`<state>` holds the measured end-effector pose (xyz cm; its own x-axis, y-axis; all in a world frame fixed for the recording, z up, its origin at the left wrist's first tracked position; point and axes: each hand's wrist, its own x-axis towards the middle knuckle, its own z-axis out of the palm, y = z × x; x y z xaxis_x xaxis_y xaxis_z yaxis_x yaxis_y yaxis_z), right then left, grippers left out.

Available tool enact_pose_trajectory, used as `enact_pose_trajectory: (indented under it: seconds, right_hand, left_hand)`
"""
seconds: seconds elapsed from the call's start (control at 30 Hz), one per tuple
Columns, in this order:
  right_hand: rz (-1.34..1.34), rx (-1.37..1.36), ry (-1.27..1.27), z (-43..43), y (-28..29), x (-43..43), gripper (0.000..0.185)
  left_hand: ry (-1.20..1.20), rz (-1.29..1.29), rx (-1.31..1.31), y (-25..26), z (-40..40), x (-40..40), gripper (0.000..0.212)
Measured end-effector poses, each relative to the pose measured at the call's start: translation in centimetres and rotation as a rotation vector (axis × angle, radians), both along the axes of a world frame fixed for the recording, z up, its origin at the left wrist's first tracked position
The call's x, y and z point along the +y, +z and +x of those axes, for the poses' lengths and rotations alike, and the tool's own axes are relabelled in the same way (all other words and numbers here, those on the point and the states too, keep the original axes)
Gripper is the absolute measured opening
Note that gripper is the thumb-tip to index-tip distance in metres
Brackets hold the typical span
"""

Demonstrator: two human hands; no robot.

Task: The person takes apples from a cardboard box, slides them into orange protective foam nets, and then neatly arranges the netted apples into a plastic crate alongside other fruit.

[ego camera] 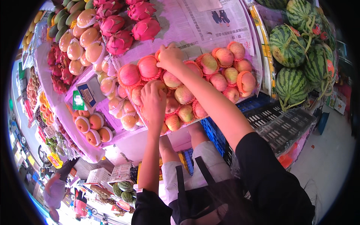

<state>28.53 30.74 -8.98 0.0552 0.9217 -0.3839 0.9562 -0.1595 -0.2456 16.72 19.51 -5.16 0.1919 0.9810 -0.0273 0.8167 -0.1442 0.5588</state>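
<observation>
Red and yellow-green apples [184,94], many in red foam nets, lie packed in rows before me. My right hand [170,57] grips a netted apple [158,55] at the far row, its fingers covering most of the fruit. Nearer to me, my left hand [153,98] bends its fingers over the apples, touching one [161,85] behind its fingertips. Its palm side is hidden, so I cannot tell whether it grips that fruit. A large netted red apple [148,66] sits between the two hands, at the back left of the rows.
Dragon fruit [120,42] and netted mangoes [95,52] lie beyond the apples at left, beside newspaper [225,25] lining the stand. Watermelons [287,46] are piled at right, above black crates [267,121]. A card stand [87,95] is among fruit at left. People [54,191] are farther off.
</observation>
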Motion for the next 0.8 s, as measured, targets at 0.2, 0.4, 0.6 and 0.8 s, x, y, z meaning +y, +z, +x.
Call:
enact_pose_trajectory:
  seconds: [0.2, 0.4, 0.6, 0.8]
  right_hand:
    - [-0.181, 0.104, 0.043, 1.0, 0.3, 0.4, 0.074]
    - [-0.264, 0.455, 0.072, 5.8, 0.7, -0.8, 0.085]
    - [-0.144, 0.368, 0.221, 11.3, 4.8, -1.7, 0.063]
    - [-0.276, 0.085, 0.341, 19.3, 11.8, -3.5, 0.025]
  left_hand:
    - [-0.216, -0.281, 0.096, -1.6, -2.9, 1.6, 0.062]
    - [-0.503, -0.179, 0.166, -3.0, -4.1, 2.9, 0.066]
    - [-0.585, -0.099, 0.217, -1.4, -4.1, 4.4, 0.072]
    - [-0.527, -0.07, 0.47, -0.5, -3.0, 3.8, 0.072]
